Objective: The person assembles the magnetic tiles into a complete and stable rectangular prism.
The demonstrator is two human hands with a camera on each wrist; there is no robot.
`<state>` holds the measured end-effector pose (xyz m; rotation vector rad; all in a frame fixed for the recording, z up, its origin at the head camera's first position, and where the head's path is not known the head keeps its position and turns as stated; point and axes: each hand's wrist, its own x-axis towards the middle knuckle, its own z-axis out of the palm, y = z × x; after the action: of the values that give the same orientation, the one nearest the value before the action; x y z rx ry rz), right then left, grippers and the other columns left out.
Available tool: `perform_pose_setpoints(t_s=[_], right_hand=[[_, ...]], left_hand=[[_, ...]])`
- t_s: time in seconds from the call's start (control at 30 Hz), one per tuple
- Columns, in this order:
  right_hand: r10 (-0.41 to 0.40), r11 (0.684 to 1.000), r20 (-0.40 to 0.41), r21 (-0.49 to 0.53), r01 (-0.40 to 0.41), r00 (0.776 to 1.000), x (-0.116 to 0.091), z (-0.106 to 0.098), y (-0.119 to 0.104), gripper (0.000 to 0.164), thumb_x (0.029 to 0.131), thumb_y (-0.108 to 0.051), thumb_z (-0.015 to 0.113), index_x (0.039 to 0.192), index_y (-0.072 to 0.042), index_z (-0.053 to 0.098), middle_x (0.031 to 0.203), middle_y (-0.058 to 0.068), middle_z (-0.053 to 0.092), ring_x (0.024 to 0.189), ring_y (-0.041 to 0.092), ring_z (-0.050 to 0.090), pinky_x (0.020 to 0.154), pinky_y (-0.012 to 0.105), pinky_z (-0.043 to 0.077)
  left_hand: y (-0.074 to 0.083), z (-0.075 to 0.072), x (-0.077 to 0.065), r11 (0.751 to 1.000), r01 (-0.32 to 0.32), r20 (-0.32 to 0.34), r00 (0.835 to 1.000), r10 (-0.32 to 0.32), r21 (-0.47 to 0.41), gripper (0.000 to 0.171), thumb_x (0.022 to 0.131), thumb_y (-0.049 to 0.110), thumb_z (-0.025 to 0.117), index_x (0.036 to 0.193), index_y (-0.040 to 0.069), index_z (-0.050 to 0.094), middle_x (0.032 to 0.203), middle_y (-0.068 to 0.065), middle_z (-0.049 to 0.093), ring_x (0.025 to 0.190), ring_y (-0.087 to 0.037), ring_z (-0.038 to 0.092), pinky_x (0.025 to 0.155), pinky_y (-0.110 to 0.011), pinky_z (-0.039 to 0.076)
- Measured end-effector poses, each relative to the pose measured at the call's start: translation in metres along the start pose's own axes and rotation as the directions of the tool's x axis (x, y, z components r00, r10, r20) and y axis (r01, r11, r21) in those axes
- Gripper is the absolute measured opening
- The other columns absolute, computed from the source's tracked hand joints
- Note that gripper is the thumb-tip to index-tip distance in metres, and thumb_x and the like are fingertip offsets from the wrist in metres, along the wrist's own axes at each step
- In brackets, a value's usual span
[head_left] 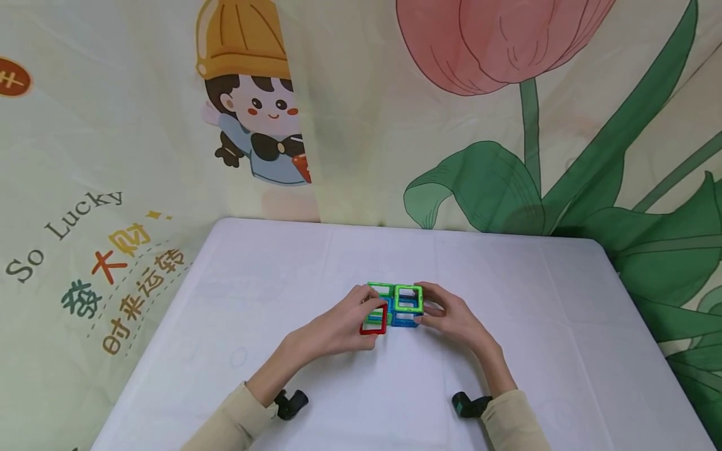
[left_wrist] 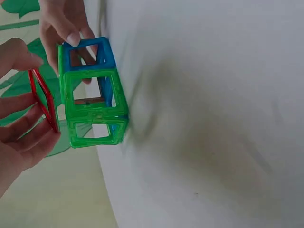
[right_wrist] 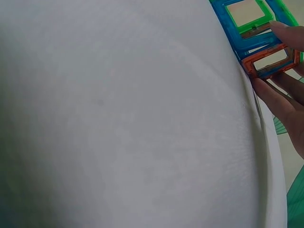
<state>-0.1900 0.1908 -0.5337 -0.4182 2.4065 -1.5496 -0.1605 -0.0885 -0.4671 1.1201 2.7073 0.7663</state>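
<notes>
Between the thumb and fingers of my left hand (head_left: pixel 338 321) is a red square magnetic tile (head_left: pixel 385 318), an open frame. In the left wrist view the red tile (left_wrist: pixel 46 102) tilts beside a block of joined magnetic tiles (left_wrist: pixel 97 115), apart from its green side. That block, in green and blue frames, stands on the table near the middle in the head view. My right hand (head_left: pixel 455 314) grips its right side, thumb on one face and fingers around the other. An orange-red tile (right_wrist: pixel 251 67) on that side shows in the right wrist view, beside a blue one (right_wrist: pixel 233 34).
A white-covered table (head_left: pixel 271 275) spreads under both hands. Behind it hangs a printed cloth (head_left: pixel 361 125) with a cartoon figure, a large pink tulip and lettering. Dark wrist cameras (head_left: pixel 291 405) sit at the sleeve cuffs.
</notes>
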Motion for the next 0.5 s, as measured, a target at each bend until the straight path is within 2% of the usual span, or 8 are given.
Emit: perform_pose_setpoints(t_s=[0.23, 0.5], right_hand=[[0.009, 1.0, 0.011, 0.009, -0.009, 1.0, 0.0, -0.002, -0.001, 0.072, 0.091, -0.013, 0.079, 0.153, -0.017, 0.044, 0.152, 0.012, 0.051, 0.144, 0.036, 0.046, 0.112, 0.045, 0.044], [-0.015, 1.0, 0.021, -0.006, 0.015, 1.0, 0.0, -0.001, 0.0, 0.073, 0.091, -0.013, 0.078, 0.154, -0.014, 0.043, 0.152, 0.015, 0.05, 0.143, 0.04, 0.046, 0.11, 0.046, 0.045]], left_hand=[[-0.005, -0.002, 0.021, 0.999, 0.015, -0.038, 0.999, -0.017, -0.043, 0.058, 0.084, 0.012, 0.078, 0.137, 0.001, 0.059, 0.128, -0.008, 0.049, 0.118, -0.02, 0.045, 0.091, -0.031, 0.054], [-0.011, -0.001, 0.039, 0.999, 0.032, -0.028, 0.999, -0.034, -0.041, 0.055, 0.083, 0.011, 0.082, 0.132, -0.002, 0.061, 0.126, -0.01, 0.05, 0.117, -0.023, 0.046, 0.094, -0.035, 0.055]])
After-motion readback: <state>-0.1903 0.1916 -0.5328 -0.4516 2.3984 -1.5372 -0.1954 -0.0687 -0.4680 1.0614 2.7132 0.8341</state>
